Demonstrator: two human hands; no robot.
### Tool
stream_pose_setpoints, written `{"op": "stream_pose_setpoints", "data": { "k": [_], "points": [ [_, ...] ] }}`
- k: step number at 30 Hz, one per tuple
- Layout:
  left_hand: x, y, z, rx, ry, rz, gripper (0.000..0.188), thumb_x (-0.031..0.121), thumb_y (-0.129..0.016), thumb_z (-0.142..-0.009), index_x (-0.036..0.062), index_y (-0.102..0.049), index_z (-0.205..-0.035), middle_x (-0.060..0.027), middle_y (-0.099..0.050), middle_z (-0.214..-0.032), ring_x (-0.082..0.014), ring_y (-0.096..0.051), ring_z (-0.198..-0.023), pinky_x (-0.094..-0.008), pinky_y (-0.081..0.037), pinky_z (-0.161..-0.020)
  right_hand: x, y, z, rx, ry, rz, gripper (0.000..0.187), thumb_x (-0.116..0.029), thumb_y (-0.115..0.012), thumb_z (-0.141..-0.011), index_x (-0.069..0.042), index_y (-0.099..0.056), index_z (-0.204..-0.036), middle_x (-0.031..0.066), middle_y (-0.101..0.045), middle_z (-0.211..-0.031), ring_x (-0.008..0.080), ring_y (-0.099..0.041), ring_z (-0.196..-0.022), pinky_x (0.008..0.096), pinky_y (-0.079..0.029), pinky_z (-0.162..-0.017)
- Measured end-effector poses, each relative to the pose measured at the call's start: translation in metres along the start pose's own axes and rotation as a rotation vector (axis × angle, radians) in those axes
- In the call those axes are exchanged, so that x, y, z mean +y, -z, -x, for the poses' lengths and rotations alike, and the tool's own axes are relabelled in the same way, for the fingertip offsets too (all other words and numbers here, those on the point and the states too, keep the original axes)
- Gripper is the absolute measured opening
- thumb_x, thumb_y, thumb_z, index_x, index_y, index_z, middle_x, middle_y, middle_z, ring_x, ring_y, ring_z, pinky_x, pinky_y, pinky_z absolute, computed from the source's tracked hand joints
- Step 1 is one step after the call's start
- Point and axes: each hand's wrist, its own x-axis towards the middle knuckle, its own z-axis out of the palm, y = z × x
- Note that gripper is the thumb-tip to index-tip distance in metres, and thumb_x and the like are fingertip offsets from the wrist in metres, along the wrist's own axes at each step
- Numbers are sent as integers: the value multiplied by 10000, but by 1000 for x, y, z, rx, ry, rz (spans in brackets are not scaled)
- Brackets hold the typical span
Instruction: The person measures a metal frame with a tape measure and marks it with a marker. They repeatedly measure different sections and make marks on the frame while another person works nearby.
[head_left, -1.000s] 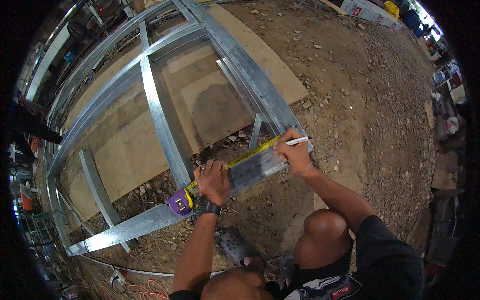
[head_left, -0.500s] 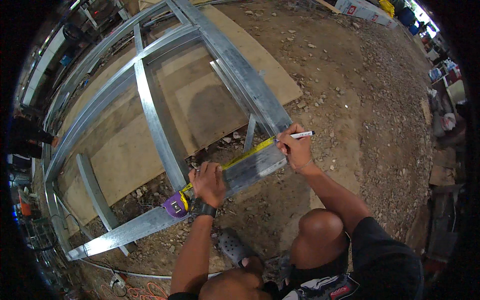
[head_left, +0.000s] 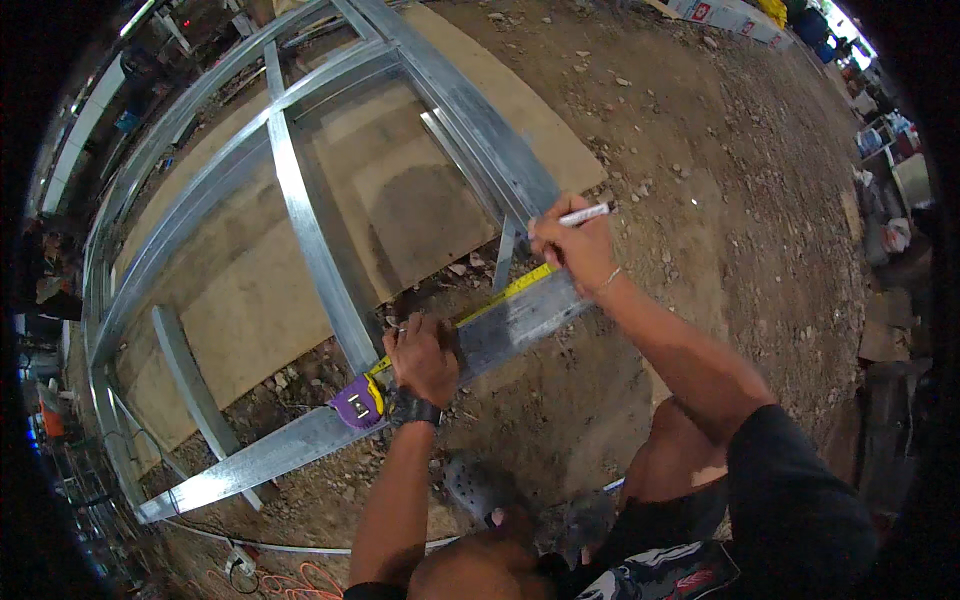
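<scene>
My right hand [head_left: 580, 250] pinches a white marker [head_left: 585, 214] above the right corner of a galvanized metal frame [head_left: 300, 195]. Along the near metal bar [head_left: 525, 312] runs the yellow blade of a tape measure [head_left: 515, 292]. Its purple case [head_left: 356, 402] rests on the bar to the left of my left hand. My left hand [head_left: 424, 358], with a dark watch at the wrist, is closed over the blade and the bar's far edge. The fingertips there are partly hidden. The marker's tip is hidden by my right hand.
Tan boards [head_left: 420, 205] lie under the frame on stony dirt. A loose metal piece [head_left: 195, 385] leans across the near left part. Orange cord [head_left: 300, 580] lies at the lower left. Boxes [head_left: 735, 20] stand far right, and my foot in a grey clog [head_left: 480, 490] is close to the bar.
My right hand with the marker has moved up and slightly left, off the blade's end onto the frame's corner. My left hand has shifted slightly right; the tape measure stays along the bar.
</scene>
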Motion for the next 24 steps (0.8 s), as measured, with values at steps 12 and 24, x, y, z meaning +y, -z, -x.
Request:
{"op": "stream_pose_setpoints", "data": {
  "k": [12, 24],
  "points": [
    [5, 2, -6, -13, 53, 122, 87, 191, -617, -993, 131, -675, -970, -82, -650, -963, -329, -644, -947, -481, -396, -971, 34, 33, 59, 631, -41, -349, 247, -54, -768, -879, -97, -526, -850, 90, -655, -674, 132, -547, -463, 284, -367, -390],
    [3, -1, -4, 20, 14, 119, 110, 207, -631, -989, 109, -681, -988, -94, -637, -947, -331, -620, -974, -459, -398, -920, 69, 10, 70, 385, 20, -64, 225, -25, -769, -881, -59, -556, -816, 89, -670, -672, 105, -566, -486, 255, -405, -424]
  ]
}}
